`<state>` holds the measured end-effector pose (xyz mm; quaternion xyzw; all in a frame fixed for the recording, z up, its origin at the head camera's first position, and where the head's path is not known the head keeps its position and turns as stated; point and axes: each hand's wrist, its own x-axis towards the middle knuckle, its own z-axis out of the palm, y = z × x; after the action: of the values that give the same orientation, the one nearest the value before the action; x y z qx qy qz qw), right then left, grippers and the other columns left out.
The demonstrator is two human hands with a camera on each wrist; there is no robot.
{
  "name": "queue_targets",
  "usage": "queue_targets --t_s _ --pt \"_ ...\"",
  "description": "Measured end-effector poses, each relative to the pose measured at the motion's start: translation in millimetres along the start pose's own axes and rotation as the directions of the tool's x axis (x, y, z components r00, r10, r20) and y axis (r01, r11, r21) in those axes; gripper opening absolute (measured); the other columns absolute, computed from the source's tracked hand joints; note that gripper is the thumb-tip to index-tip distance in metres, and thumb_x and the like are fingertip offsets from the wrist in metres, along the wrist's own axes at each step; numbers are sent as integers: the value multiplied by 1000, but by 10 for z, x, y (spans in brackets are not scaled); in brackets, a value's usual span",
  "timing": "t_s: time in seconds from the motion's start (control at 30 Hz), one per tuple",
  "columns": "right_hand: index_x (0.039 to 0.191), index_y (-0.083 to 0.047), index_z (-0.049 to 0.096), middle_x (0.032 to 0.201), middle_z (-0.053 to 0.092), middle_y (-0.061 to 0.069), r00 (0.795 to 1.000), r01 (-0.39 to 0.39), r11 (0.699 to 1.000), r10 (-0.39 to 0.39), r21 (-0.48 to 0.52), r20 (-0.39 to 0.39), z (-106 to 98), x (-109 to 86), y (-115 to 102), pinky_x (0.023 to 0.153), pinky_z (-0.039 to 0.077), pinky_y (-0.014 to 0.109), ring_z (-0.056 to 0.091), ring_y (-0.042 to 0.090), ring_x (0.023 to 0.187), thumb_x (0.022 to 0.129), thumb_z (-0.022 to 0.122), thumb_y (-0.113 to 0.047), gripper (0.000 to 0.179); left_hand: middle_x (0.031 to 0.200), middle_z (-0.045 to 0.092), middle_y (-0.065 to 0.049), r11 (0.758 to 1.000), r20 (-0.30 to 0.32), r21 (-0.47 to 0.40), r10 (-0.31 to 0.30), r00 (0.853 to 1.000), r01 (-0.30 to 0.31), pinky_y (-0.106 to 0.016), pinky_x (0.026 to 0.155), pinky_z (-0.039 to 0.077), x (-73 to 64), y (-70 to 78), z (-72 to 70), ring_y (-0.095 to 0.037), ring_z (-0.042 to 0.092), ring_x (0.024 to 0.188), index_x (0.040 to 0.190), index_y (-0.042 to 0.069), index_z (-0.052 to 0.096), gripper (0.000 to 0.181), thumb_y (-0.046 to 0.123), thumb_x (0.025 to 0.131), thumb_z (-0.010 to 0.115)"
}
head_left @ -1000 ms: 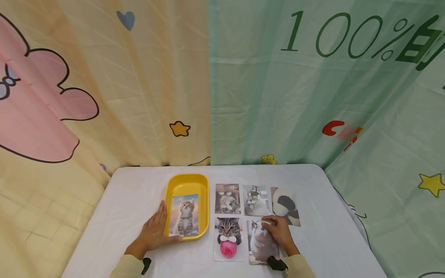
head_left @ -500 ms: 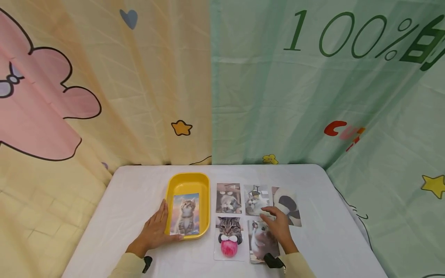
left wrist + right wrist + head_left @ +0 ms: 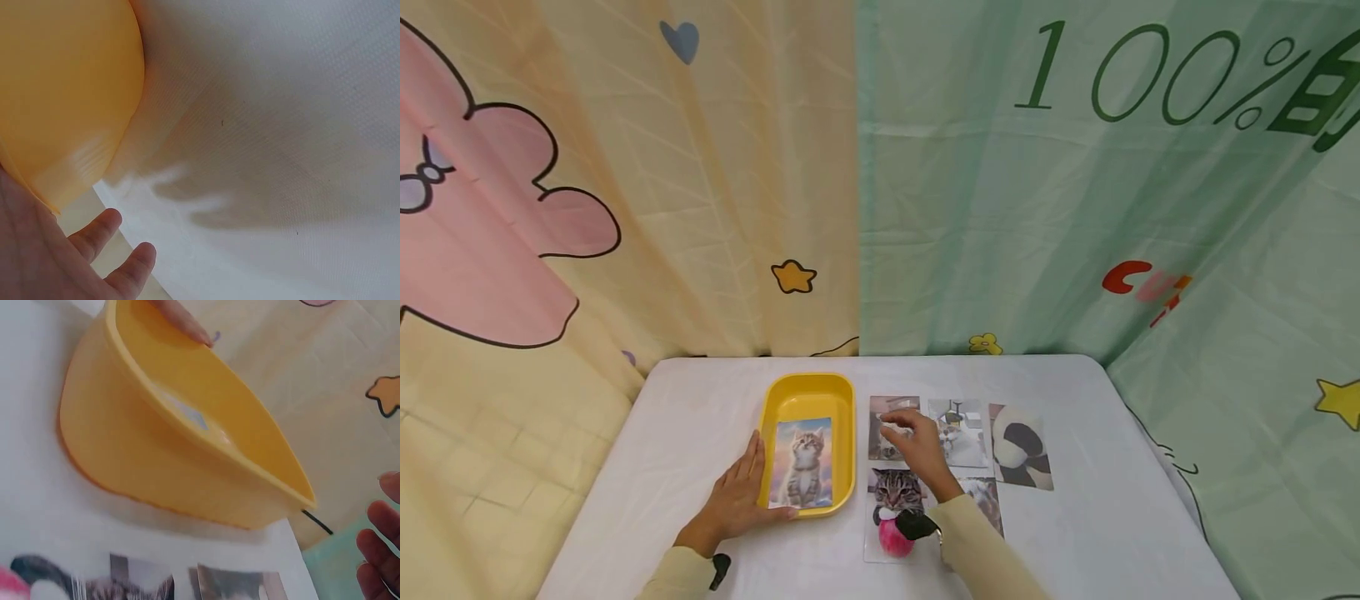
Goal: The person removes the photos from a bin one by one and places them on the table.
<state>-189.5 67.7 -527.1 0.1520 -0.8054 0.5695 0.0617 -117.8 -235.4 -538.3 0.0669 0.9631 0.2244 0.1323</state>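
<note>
My left hand (image 3: 733, 496) rests along the left side and near corner of a yellow tray (image 3: 808, 402), its fingers straight. Inside the tray lies a kitten picture card (image 3: 807, 468). My right hand (image 3: 919, 446) hovers over the upper-left cat card (image 3: 892, 403), partly covering it; thumb and forefinger are apart with nothing between them. Below that wrist lies a tabby card with a pink ball (image 3: 897, 490), partly hidden by the watch-like black band. The right sleeve covers much of a grey animal card (image 3: 987, 497). In the right wrist view, the fingers (image 3: 378, 547) stand beside the tray.
To the right, a cat card (image 3: 961, 437) and a slightly turned black-and-white plush card (image 3: 1021, 446) lie flat in the back row. A white cloth covers the table (image 3: 1097, 500). Printed curtains (image 3: 985, 208) hang right behind its far edge.
My right hand has moved left from the grey animal card to above the upper-left cat card, its fingers empty. The left hand and tray stay in place.
</note>
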Motion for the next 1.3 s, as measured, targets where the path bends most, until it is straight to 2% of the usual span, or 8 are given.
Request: queue_targets --t_s 0.27,0.37,0.47,0.6,0.7,0.93,1.1,1.3 --pt "108 2 69 105 69 12 984 -7 1000 8 -8 181 572 251 -157 93 47 51 61 36 101 88 69 -6 21 160 -8 -20 1000 8 -6 -16 1000 16 -67 106 21 -17 -1 -15 -47 17 140 150 -8 0 134 73 69 68" --pt "108 -1 69 106 69 10 975 7 1000 0 -30 220 739 316 -180 93 47 48 61 36 101 88 70 -8 21 160 -7 -21 1000 8 -13 -14 1000 14 -67 106 21 -29 10 -24 -47 18 140 150 -9 1 133 71 69 69" --pt "109 -1 69 109 68 14 971 -30 1000 28 7 239 872 377 -225 95 46 48 60 37 104 88 70 -10 23 159 -7 -21 1000 9 -8 -2 1000 2 -67 105 22 -39 17 -31 -48 18 139 150 -9 1 131 69 70 69" --pt "111 3 67 112 67 19 966 -86 995 71 50 247 1038 456 -265 99 45 45 59 36 107 88 70 -8 27 159 -7 -22 1000 3 2 9 1000 -9 -66 106 22 -49 21 -37 -48 19 139 150 -10 1 130 69 71 69" --pt "112 5 67 112 68 16 960 -136 991 128 13 250 1151 484 -240 98 46 40 60 32 108 87 70 -8 28 159 -6 -23 1000 -5 3 13 1000 -13 -65 106 23 -53 24 -39 -47 20 139 150 -10 2 130 68 71 69" --pt "118 0 65 118 65 10 917 -304 949 314 -80 247 1279 485 -159 86 53 38 60 31 106 86 72 -10 34 159 -5 -24 1000 -7 4 31 1000 -31 -64 106 24 -53 16 -25 -47 19 140 150 -10 2 130 68 71 69" --pt "119 -5 66 118 65 10 909 -326 929 358 -173 211 1327 490 -105 80 53 36 61 27 101 82 76 -12 39 159 -5 -23 999 -19 9 34 999 -34 -63 107 23 -39 13 -14 -46 20 140 150 -10 3 130 69 71 68" --pt "121 -5 66 118 65 10 920 -318 916 361 -245 153 1410 450 -1 87 52 41 60 28 106 81 76 -12 42 159 -3 -24 999 -32 24 39 999 -38 -63 106 26 -28 17 -15 -46 22 138 149 -12 4 130 70 70 68"
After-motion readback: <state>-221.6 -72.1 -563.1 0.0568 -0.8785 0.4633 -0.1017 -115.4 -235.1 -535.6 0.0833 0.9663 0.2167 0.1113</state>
